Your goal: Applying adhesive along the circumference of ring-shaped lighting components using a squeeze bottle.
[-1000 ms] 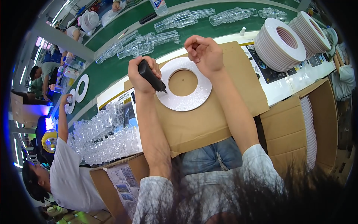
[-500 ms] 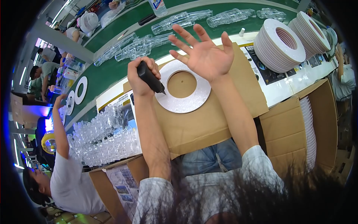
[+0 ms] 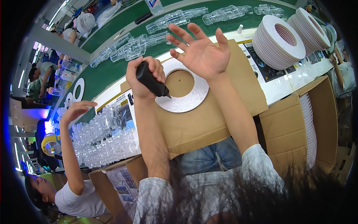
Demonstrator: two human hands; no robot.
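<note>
A flat white ring (image 3: pixel 188 102) lies on a sheet of brown cardboard (image 3: pixel 197 128) in front of me. My left hand (image 3: pixel 135 80) is wrapped round a black squeeze bottle (image 3: pixel 148 78), tilted with its nozzle down. The nozzle tip is over the ring's lower left part; whether it touches cannot be made out. Above the ring's right side, my right hand (image 3: pixel 209 55) is raised palm up, fingers spread, holding nothing. My right wrist covers part of the ring's right edge.
Clear plastic parts in rows (image 3: pixel 108 140) stand at left; larger clear pieces (image 3: pixel 177 18) lie on the green bench. Stacked white rings (image 3: pixel 278 44) are at right, above an open carton (image 3: pixel 291 130). A co-worker's arm (image 3: pixel 72 149) reaches in from the left.
The bottle's nozzle has moved a little down and right along the ring. My right hand has shifted slightly left. The co-worker's hand has swung right, toward the clear parts.
</note>
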